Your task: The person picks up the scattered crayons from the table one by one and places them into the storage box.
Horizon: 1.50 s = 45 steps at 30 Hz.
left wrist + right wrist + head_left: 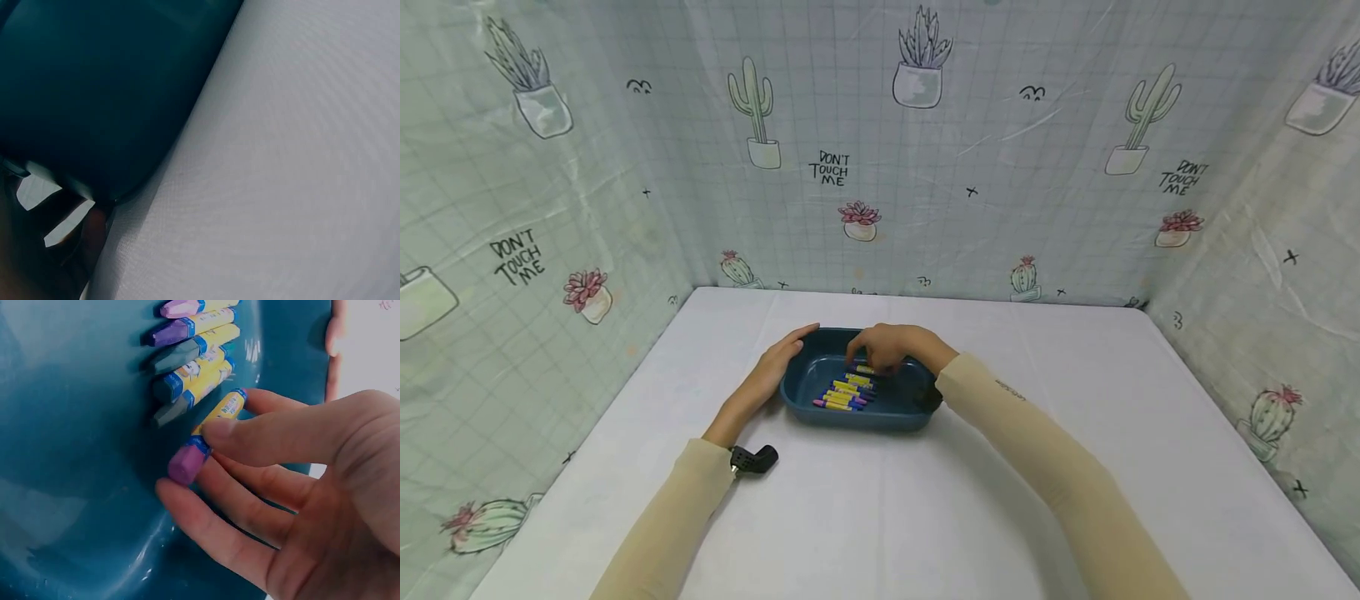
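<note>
My right hand (pixel 886 346) reaches into a dark teal plastic tray (pixel 857 422). In the right wrist view, its thumb and fingers pinch a crayon (pixel 215 425) with a pinkish-purple tip and a yellow-and-blue wrapper. Beside it, several crayons (pixel 199 347) lie in a row on the tray floor, with pink, purple and dark tips. My left hand (pixel 772 367) rests along the tray's left side, its fingers stretched toward the far corner. Seen from the left wrist, its dim fingers touch the outer wall of the tray (pixel 112 94).
A white-covered table (pixel 880 517) carries the tray near its middle. Behind and at both sides hangs a cactus-print curtain (pixel 880 192). A black strap device (pixel 755 459) sits on the left wrist, close to the tabletop.
</note>
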Tool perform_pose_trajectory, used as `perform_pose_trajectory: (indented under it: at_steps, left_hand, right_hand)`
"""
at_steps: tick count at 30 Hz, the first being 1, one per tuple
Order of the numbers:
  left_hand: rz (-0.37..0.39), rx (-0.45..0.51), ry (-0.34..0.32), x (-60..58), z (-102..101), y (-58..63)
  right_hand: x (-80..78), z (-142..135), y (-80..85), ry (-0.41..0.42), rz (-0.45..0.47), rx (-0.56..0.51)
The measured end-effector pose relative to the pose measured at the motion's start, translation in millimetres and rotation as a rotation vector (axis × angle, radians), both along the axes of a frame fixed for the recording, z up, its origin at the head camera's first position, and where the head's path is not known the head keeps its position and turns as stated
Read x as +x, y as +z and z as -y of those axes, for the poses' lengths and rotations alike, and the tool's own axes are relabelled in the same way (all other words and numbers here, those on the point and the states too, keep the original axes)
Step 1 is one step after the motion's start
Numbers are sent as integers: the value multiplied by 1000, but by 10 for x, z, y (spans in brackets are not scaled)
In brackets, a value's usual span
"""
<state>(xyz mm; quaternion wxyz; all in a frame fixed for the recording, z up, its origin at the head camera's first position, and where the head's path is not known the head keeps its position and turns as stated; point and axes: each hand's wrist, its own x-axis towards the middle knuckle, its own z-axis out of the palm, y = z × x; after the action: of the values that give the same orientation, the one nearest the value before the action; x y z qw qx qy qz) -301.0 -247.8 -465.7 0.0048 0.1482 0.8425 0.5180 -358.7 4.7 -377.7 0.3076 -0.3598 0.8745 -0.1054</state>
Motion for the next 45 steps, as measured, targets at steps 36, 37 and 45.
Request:
perform_pose_trajectory:
  at_steps: [36, 37, 45]
  left_hand:
    - [-20, -3, 7, -5, 5, -9]
    - [-15, -1, 8, -8, 6, -12]
    - [17, 19, -11, 103, -63, 177]
  right_hand:
    - [252, -687, 301, -26, -196, -261]
    - [277, -779, 309, -44, -201, -281]
    - [459, -1500, 130, -233, -190, -437]
